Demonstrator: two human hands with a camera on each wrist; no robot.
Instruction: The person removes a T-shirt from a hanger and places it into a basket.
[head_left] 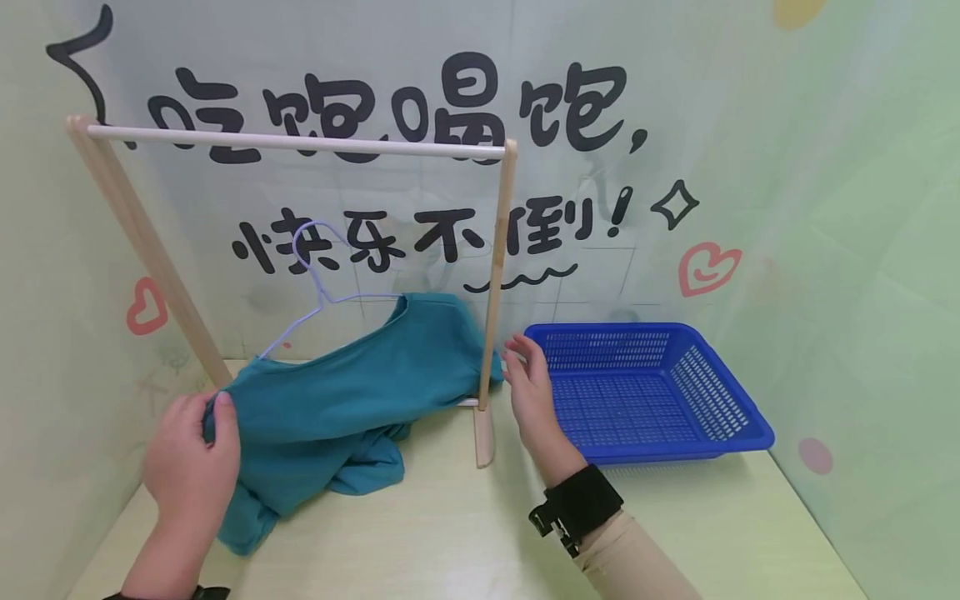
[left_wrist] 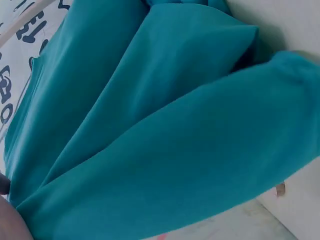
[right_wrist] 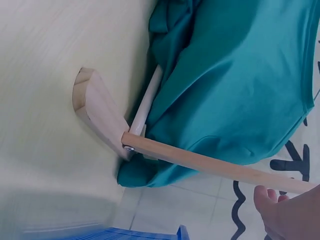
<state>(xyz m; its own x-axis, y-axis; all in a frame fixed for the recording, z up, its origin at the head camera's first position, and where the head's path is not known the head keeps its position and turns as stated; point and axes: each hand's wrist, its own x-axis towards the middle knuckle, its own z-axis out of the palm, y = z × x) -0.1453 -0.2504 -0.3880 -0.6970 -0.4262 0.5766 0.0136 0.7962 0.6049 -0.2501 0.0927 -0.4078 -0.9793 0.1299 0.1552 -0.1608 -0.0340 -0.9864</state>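
Note:
A teal shirt (head_left: 352,387) hangs tilted on a thin light-purple clothes hanger (head_left: 322,296), whose arms run into both sides of its neckline. The hanger's hook sits below the top bar of a wooden garment rack (head_left: 300,143), apart from it. My left hand (head_left: 191,454) pinches the shirt at its left shoulder edge between thumb and fingers; in the left wrist view the shirt (left_wrist: 165,130) fills most of the picture. My right hand (head_left: 531,387), fingers loosely bent and holding nothing, is beside the rack's right post (head_left: 498,275); whether it touches the post I cannot tell.
A blue perforated plastic basket (head_left: 622,408) stands right of the rack, near my right forearm. The rack's wooden foot (right_wrist: 100,110) and white lower bar (right_wrist: 147,100) rest low at the table (head_left: 420,542). Behind is a wall (head_left: 750,125) with black lettering.

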